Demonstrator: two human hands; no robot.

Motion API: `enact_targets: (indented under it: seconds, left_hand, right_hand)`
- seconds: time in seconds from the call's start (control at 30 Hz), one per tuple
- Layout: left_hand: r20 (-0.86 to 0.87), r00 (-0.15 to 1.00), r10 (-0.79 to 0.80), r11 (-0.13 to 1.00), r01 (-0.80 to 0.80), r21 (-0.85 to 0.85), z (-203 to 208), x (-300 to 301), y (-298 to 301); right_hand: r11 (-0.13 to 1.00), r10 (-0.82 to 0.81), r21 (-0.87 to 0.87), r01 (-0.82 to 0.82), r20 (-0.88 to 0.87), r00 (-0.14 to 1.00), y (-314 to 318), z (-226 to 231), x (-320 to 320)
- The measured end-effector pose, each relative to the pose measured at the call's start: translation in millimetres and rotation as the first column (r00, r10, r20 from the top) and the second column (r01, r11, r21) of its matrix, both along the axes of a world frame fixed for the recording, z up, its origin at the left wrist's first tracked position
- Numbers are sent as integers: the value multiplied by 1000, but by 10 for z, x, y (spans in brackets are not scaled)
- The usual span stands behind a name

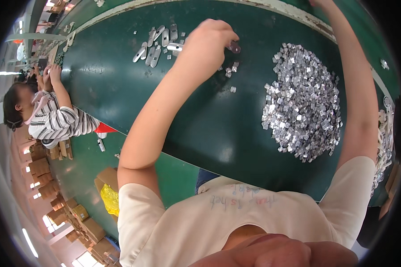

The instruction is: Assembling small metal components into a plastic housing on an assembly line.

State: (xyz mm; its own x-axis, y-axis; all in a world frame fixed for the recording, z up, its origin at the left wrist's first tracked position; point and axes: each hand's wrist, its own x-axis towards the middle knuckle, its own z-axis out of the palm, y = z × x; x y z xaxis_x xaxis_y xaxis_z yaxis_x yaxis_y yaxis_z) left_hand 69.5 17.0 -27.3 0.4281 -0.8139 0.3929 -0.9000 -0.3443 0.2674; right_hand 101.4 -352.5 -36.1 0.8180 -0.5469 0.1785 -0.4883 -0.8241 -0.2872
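Observation:
Over the far middle of the green worktable (209,120), my left hand (211,38) is closed with its fingers curled down. A small dark purplish shape (234,47) shows at its fingertips, but I cannot make out what it is. A few small clear or silvery square pieces (229,72) lie just below that hand. Left of my wrist are several flat, rounded silver metal pieces (156,55), and one silver piece (175,47) is partly hidden behind the wrist. My right arm stretches to the far edge, where only a bit of my right hand (315,2) shows; its fingers are out of sight.
A large heap of small shiny square pieces (303,107) covers the right side of the table. A raised pale rail (294,15) runs along the far edge. Another person in a striped top (60,118) works at the left end. A cardboard box with yellow plastic (110,199) stands on the floor.

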Motion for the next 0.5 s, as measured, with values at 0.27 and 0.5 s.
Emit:
enact_targets:
  seconds: [0.27,0.5]
  left_hand:
    - [-406,907,-109,986,149,69,-54,-66,-201]
    - [-740,669,73,913,-344,-221,395,-106,-20]
  right_hand:
    - [869,472,118,-480,97,877,1704,658,-954]
    - [481,811,371,-794,156,564,1793,345,-1132]
